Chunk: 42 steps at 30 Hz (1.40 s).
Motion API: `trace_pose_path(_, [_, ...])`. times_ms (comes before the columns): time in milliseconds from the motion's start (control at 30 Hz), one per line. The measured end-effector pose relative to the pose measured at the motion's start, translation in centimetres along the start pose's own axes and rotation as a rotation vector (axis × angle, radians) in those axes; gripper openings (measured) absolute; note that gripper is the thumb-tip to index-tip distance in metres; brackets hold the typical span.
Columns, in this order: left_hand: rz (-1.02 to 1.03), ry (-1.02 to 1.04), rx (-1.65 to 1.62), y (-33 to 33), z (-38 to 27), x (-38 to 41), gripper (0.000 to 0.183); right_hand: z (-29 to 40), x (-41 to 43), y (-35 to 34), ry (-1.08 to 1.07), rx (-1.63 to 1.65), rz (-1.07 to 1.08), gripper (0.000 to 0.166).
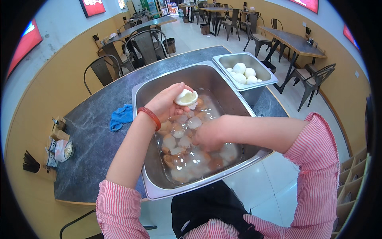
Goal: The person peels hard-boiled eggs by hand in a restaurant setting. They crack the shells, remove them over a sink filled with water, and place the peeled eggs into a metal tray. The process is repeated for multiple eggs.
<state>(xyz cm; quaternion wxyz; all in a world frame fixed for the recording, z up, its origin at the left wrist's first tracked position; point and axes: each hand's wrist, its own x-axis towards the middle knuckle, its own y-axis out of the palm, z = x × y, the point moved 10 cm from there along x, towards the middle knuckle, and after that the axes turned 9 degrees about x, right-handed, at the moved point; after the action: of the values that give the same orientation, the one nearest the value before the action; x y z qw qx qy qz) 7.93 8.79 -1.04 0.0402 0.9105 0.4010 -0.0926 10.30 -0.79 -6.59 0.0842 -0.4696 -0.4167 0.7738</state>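
Observation:
My left hand (167, 101), with a red bangle at the wrist, holds a peeled egg (181, 102) above the water. The white of this egg is torn on its right side, leaving a hollow. Blurred by motion, my right hand (212, 134) is low in the deep steel pan (185, 69), its fingers at the water among eggshell pieces. Whether those fingers hold anything is hidden. Brown and white eggshells (176, 145) lie in the cloudy water, and a brown egg or shell (200, 102) shows just beyond my left hand.
A smaller steel container (253, 87) with several peeled eggs (239, 68) adjoins the pan's far right corner. On the dark table (92, 140) lie a blue cloth (121, 117) and, at the left edge, a bowl (64, 150) and a chopstick holder (40, 167). Metal chairs (146, 44) stand beyond.

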Motion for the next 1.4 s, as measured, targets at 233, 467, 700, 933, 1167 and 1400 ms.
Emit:
trace_pose_path(233, [0.043, 0.043, 0.052, 0.5, -0.8, -0.4, 0.03, -0.6, 2.2, 2.6, -0.009, 0.007, 0.095, 0.035])
trace_pose_path(467, [0.028, -0.027, 0.251, 0.6, -0.2, -0.7, 0.04, 0.9, 1.9, 1.6, -0.092, -0.037, -0.02, 0.035])
trace_pose_path(700, [0.086, -0.049, 0.575, 0.8, 1.2, -0.1, 0.046, 0.8, -0.7, -1.7, -0.101, 0.059, -0.145, 0.036])
trace_pose_path(933, [0.301, 0.102, 1.474, 2.2, 6.0, 0.8, 0.044, -2.5, -8.1, -8.8, -0.216, 0.242, -0.756, 0.031])
trace_pose_path(1167, [0.367, -0.183, 1.354, 3.8, 5.7, 0.3, 0.025, -9.5, -15.8, -10.0, -0.25, 0.629, -1.001, 0.034])
trace_pose_path(1400, [0.213, -0.084, 0.361, 5.1, 1.9, 0.5, 0.035, -11.9, -16.8, -7.6, -0.245, 0.71, -1.016, 0.039])
